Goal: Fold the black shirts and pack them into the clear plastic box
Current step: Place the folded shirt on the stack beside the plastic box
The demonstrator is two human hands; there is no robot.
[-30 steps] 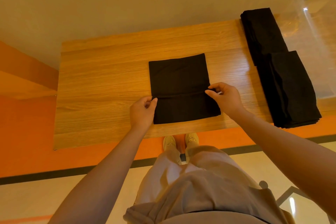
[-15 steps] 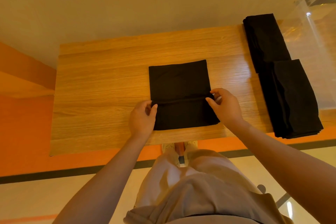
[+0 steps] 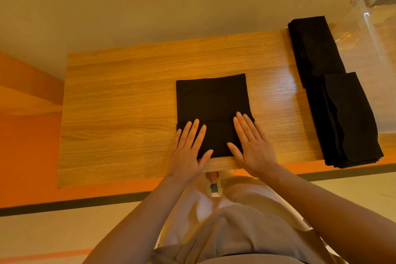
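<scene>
Both of our hands have let go of the fold edges they pinched half a second ago and now lie flat, and the near flap of the shirt is down. Going from left to right: we see the pale wooden tabletop [image 3: 120,100] with bare grain on its left half. Our left hand [image 3: 188,148] rests with straight, slightly spread fingers on the near left part of the folded black shirt [image 3: 212,96], its thumb pointing toward the near edge. That shirt lies as a flat rectangle at the middle of the table, close to the near edge, with a fold line running across it just beyond our fingertips. Our right hand [image 3: 252,145] presses flat on the shirt's near right part, fingers straight and close together. Well apart to the right lie two more folded black shirts: the far one [image 3: 315,49] partly under the near one [image 3: 347,122], which overhangs the near table edge. Just beside them stands the clear plastic box [image 3: 377,36], cut off by the frame
</scene>
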